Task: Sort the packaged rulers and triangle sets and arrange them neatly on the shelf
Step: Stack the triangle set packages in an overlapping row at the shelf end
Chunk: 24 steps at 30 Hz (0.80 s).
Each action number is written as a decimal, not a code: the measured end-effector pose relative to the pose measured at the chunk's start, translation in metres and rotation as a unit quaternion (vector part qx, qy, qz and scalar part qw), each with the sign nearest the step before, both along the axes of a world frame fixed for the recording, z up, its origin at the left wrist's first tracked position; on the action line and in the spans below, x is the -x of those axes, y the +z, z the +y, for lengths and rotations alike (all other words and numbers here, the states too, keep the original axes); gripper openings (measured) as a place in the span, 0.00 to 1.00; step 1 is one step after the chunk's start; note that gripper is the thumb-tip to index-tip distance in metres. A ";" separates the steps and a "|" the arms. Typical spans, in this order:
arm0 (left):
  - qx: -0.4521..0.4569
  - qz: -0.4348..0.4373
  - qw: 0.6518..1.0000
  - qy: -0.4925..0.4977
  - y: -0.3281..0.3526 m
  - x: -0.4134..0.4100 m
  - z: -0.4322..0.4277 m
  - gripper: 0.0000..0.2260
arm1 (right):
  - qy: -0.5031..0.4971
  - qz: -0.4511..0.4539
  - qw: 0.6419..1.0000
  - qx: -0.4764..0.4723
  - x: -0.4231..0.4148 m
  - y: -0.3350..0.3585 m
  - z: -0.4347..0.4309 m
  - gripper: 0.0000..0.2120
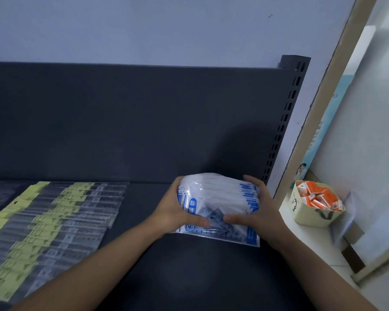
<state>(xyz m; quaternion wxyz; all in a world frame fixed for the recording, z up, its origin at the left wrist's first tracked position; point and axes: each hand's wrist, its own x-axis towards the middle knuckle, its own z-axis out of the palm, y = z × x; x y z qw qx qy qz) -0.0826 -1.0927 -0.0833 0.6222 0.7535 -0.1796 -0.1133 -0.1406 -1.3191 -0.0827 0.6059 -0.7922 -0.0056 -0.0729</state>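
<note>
A thick stack of triangle-set packets (pixel 220 198), clear plastic with blue and white print, stands on the dark shelf (pixel 189 265) at the right. My left hand (pixel 177 209) grips its left side, thumb across the front packet. My right hand (pixel 256 209) grips the right side, its thumb also on the front. The lowest packet lies flat and sticks out toward me. Rows of packaged rulers (pixel 54 221) with yellow header cards lie overlapped on the left part of the shelf.
A dark back panel (pixel 133 122) rises behind the shelf, with a slotted upright (pixel 283 122) at its right end. Right of the shelf, a cream tub (pixel 310 217) with small orange-and-white boxes sits on a white ledge beside a leaning framed board (pixel 323 122).
</note>
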 end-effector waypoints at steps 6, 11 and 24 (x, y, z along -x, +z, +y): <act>-0.008 -0.005 0.997 0.078 0.006 0.000 0.007 0.54 | -0.086 -0.016 0.992 0.089 0.011 0.010 0.001 0.55; -0.220 -0.168 0.957 0.091 0.004 0.002 0.008 0.57 | -0.085 -0.007 0.935 0.344 0.013 0.011 0.022 0.50; -0.199 -0.080 0.976 0.033 0.000 0.017 0.000 0.40 | 0.007 0.081 0.903 0.422 0.017 -0.013 0.020 0.47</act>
